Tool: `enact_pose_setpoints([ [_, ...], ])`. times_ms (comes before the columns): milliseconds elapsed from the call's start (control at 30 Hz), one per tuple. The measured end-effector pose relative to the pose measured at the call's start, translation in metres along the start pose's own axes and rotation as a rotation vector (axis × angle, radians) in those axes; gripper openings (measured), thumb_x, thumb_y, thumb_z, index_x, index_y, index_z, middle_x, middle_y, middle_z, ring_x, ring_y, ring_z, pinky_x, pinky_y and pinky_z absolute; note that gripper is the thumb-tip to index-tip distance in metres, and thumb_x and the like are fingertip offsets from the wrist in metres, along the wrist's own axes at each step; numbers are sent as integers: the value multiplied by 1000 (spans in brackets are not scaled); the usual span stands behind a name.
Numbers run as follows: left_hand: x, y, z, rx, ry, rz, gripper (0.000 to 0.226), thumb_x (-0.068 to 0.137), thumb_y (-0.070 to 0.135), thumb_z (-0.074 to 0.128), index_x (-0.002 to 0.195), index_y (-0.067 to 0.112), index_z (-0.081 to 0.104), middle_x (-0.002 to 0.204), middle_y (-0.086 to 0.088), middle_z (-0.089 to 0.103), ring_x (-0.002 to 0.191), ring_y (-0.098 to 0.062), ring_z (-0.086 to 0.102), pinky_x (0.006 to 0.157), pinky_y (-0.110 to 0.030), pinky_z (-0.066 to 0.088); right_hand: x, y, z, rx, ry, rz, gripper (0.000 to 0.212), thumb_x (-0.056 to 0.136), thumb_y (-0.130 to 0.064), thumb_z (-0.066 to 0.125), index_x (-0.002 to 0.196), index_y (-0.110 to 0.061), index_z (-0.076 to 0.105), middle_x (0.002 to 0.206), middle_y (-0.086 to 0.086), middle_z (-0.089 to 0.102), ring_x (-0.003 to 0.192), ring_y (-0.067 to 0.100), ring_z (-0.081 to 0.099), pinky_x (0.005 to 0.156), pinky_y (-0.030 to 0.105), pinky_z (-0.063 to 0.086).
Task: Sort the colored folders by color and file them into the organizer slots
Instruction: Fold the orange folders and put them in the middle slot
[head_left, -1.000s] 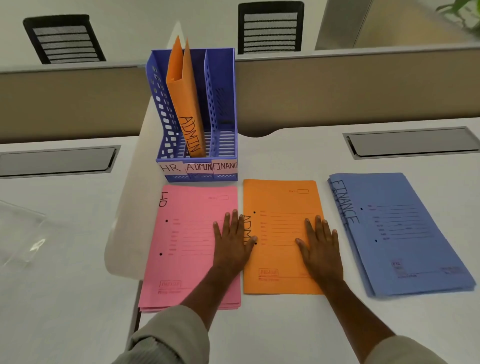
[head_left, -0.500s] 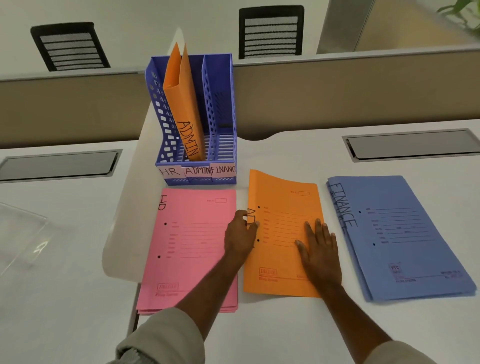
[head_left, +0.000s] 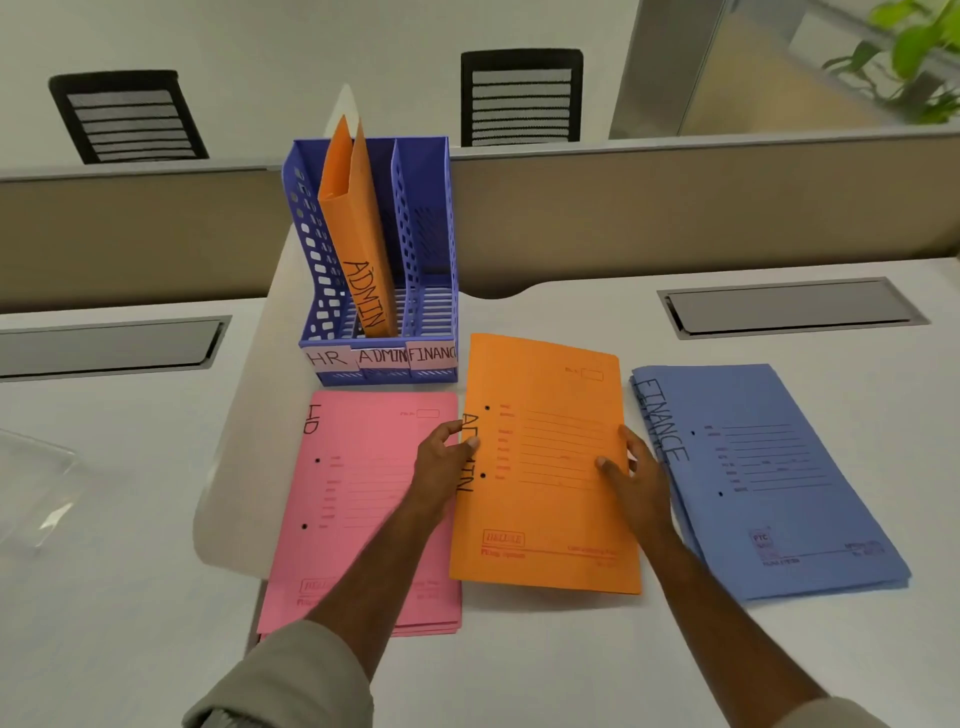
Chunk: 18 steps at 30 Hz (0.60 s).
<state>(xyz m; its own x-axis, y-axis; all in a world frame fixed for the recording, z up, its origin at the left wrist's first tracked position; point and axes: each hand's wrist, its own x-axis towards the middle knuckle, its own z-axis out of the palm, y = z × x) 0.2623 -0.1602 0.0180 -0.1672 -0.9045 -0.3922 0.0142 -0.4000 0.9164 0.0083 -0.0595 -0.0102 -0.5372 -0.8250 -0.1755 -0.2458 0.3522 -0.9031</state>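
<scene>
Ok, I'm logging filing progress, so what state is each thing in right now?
Orange folder: gripped at both side edges, lifted.
Left hand: pinching its left edge.
Right hand: holding its right edge.
Filed orange folder: standing, leaning, in the organizer.
Pink stack: flat on the desk.
Blue stack: flat on the desk.

White desk (head_left: 519, 665) fills lower frame. On it, upper centre: blue 3-slot organizer (head_left: 426, 249), labels HR / ADMIN / FINANC. Just below it, centre-left: pink folder stack (head_left: 353, 519), flat. Right of centre: blue folder stack (head_left: 779, 519) marked FINANCE, flat. Grey cable hatches set in desk: one at left edge (head_left: 104, 347), one upper right (head_left: 789, 307). Clear plastic item (head_left: 31, 488) far left, blurry.
</scene>
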Motion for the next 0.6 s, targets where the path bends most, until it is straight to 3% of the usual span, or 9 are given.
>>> enact_pose_setpoints([
  [100,0,4,-11,-46,-19,-13,28,94,11,66,122,15,63,100,-12,76,83,-23,72,78,-42,61,11,-12,-11,416,-88,208,46,91,-16,70,136,-19,58,115,5,73,94,25,74,67,32,60],
  [200,-2,6,-20,-32,18,-6,27,93,12,67,120,16,66,98,-10,77,82,-22,73,76,-39,61,19,-20,-18,616,-241,383,27,89,-8,68,116,-4,69,109,15,75,94,28,75,66,35,61],
  [400,-3,10,-25,227,130,129,23,95,19,65,114,10,74,98,-7,77,89,-25,74,84,-45,60,20,-35,-19,533,-226,399,14,86,-1,71,100,0,70,93,14,77,78,25,76,59,31,61],
  [600,-5,23,-25,224,54,118,25,86,22,77,107,8,75,87,-13,77,76,-31,74,67,-47,62,16,-43,-18,495,-154,377,18,80,-7,78,96,-5,70,89,10,78,77,24,76,59,33,60],
])
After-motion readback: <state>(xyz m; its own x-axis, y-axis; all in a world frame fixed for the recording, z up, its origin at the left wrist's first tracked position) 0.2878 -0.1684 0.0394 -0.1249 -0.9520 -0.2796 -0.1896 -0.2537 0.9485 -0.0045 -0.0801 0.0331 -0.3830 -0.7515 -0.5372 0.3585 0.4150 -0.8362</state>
